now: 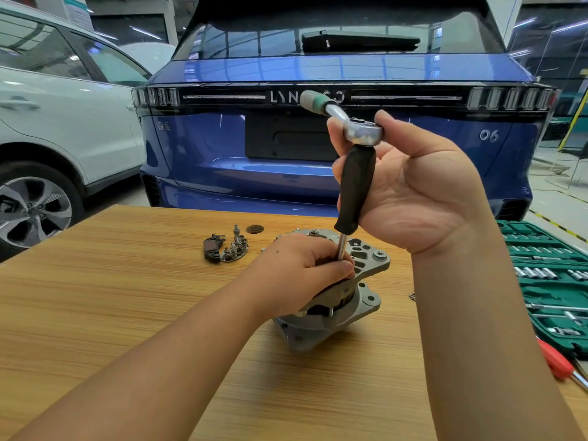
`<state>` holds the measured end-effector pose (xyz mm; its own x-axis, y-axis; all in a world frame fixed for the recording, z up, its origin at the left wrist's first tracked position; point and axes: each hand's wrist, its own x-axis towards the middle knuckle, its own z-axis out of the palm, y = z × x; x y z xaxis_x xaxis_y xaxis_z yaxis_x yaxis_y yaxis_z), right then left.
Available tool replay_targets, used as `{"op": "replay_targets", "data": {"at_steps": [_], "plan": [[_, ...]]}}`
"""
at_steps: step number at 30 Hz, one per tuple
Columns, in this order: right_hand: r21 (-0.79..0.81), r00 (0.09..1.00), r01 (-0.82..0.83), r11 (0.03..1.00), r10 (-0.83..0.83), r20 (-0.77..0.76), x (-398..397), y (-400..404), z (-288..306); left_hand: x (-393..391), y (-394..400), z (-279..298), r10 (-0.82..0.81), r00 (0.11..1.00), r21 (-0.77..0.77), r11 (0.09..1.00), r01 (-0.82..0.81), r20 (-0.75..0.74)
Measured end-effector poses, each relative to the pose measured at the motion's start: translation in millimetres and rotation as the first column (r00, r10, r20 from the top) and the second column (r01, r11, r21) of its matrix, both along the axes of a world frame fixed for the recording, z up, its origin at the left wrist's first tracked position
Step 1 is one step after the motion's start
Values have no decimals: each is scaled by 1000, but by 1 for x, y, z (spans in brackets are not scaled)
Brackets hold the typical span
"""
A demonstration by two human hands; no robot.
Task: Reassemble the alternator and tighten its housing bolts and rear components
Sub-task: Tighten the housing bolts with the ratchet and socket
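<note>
I am standing the grey cast-metal alternator upright near the middle of the light wooden tabletop, its ribbed rear housing facing up. My left hand is lying over the top left of that housing, its grip curled narrow around the lower end of a thin steel shaft right where the shaft is meeting the housing; I cannot tell what the tip is seated on, since my fingers are hiding it. The shaft is rising slightly tilted into a black-handled extension driver. On top of that handle is sitting the head of a chrome ratchet wrench, its green-banded handle pointing up and to the left. My right hand is holding the ratchet head between thumb and fingertips, the palm lying open toward me, beside the black handle.

To the left of the alternator, apart from it, a dark curved rectifier and brush assembly is lying on the tabletop, with a small round brown disc just behind it. At the right edge a green socket set case is lying open, and a red-handled screwdriver is resting in front of it. Beyond the tabletop, a blue car's tailgate is filling the view, with a white car to its left.
</note>
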<state>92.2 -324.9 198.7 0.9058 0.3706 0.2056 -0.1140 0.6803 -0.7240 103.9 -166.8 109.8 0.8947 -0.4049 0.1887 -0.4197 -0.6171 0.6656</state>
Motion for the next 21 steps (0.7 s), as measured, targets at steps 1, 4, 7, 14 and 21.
{"op": "replay_targets", "data": {"at_steps": [1, 4, 7, 14, 21], "plan": [[24, 1000, 0, 1000, 0, -7, 0, 0, 0, 0, 0, 0, 0, 1000, -3, 1000, 0, 8], [73, 1000, 17, 997, -16, -15, 0, 3, -2, -1, 1, -1, 1, 1000, -14, 1000, -1, 19], [42, 996, 86, 995, -87, 28, -2, 8, -3, -1, 1, -1, -3, 999, -19, 1000, 3, 34], [63, 976, 138, 988, -146, 160, 11, 19, -13, 2, 2, -3, -13, 1000, -53, 998, 13, -8], [71, 976, -85, 994, 69, 207, 21, 12, -19, 2, 4, -2, -27, 999, -55, 998, 25, -28]]}}
